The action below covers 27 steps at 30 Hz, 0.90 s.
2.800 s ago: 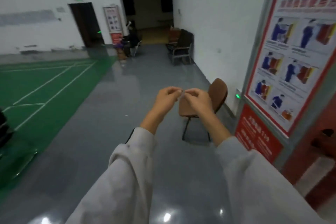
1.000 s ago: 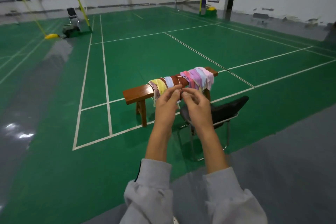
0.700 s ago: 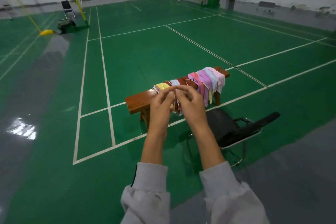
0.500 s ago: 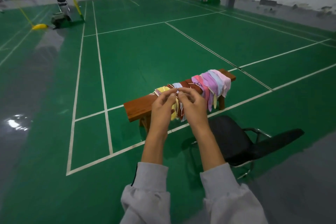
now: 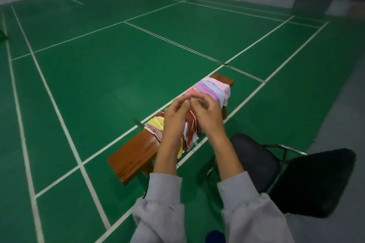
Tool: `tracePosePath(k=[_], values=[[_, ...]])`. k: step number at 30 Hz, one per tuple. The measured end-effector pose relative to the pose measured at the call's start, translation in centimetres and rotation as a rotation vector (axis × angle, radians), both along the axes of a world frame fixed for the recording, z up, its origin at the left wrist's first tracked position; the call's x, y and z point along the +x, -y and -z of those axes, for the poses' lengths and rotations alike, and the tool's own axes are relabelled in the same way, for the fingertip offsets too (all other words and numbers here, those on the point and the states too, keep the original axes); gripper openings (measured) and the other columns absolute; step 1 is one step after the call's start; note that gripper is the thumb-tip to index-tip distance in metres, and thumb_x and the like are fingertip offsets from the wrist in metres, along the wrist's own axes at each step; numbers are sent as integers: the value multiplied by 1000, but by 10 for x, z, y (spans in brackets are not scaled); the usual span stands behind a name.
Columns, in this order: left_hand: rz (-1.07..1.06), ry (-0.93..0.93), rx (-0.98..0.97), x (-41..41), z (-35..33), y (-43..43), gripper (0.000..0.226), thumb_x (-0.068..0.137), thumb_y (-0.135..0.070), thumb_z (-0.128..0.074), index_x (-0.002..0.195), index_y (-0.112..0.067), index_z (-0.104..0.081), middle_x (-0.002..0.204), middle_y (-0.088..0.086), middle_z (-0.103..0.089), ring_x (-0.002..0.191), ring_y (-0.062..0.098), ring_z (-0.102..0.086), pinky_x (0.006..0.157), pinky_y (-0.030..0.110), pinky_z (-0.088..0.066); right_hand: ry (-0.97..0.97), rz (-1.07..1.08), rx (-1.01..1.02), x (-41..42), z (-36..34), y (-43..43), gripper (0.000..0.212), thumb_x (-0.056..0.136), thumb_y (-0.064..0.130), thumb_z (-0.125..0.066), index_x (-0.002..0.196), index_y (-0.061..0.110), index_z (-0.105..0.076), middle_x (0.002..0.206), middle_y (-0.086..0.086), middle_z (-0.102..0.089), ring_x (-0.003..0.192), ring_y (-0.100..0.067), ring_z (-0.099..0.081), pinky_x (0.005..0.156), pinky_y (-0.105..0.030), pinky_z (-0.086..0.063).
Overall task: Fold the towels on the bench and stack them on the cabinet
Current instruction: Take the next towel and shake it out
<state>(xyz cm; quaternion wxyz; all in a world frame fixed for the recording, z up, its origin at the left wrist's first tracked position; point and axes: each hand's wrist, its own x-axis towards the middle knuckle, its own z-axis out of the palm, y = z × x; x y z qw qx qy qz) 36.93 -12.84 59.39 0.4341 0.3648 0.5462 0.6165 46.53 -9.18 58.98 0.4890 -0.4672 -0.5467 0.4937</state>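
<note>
A black chair [image 5: 256, 161] stands just beside the bench [image 5: 136, 156], between the person and its right half. The towels [image 5: 214, 89] drape over the bench in an overlapping row, yellow nearest and pink at the far end, with the near end left bare. The left hand [image 5: 174, 119] and right hand [image 5: 209, 117] meet fingertip to fingertip before the towels; whether they pinch anything cannot be told. Green court floor [image 5: 98, 77] lies open to the left and beyond.

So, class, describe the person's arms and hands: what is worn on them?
Loose, light grey long sleeves: the left sleeve and right sleeve are pushed up and bunched, leaving the forearms bare. The left hand and right hand are bare too, with no gloves, rings or watch showing.
</note>
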Motion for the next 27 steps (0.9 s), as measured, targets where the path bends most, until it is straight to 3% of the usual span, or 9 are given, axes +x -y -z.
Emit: tracePosePath(k=[5,9,13,16,21,27], values=[[17,-11,2,-43,16,-98,20,103,-16,-56,109,-23,-74,112,2,-76,109,18,-70,86,31,-52,20,34,2,-38,11,-96,14,100,25,-63,110,25,-72,105,13,-72,98,0,-67,85,-25,-60],[-69,10,10,-80,26,-177,19,103,-13,-56,111,-16,-73,113,8,-75,110,24,-71,95,41,-57,21,-37,9,-79,21,-173,15,100,24,-63,112,25,-70,108,11,-71,105,-3,-66,88,-28,-58],[-170,37,-43,-118,37,-228,20,104,-15,-55,115,-15,-71,116,9,-74,108,22,-70,89,36,-56,43,-111,-15,-126,34,-236,15,98,22,-64,111,21,-71,107,9,-72,103,-3,-66,92,-31,-57],[-237,33,-86,-154,45,-259,19,103,-18,-56,114,-17,-72,114,7,-75,110,24,-70,98,49,-53,46,-183,-44,-161,44,-271,16,97,23,-66,111,19,-72,106,7,-73,101,-4,-67,91,-31,-57],[-292,32,-111,-207,51,-305,18,102,-20,-57,110,-21,-74,112,3,-76,111,22,-70,105,57,-50,59,-250,-48,-221,55,-327,18,99,31,-65,110,19,-72,102,8,-74,96,-2,-68,87,-26,-56],[-359,34,-103,-291,50,-368,21,103,-23,-57,115,-24,-74,116,-4,-75,114,19,-67,95,40,-52,77,-309,-30,-305,51,-397,12,102,33,-61,107,26,-70,105,10,-72,101,-6,-67,93,-30,-54]])
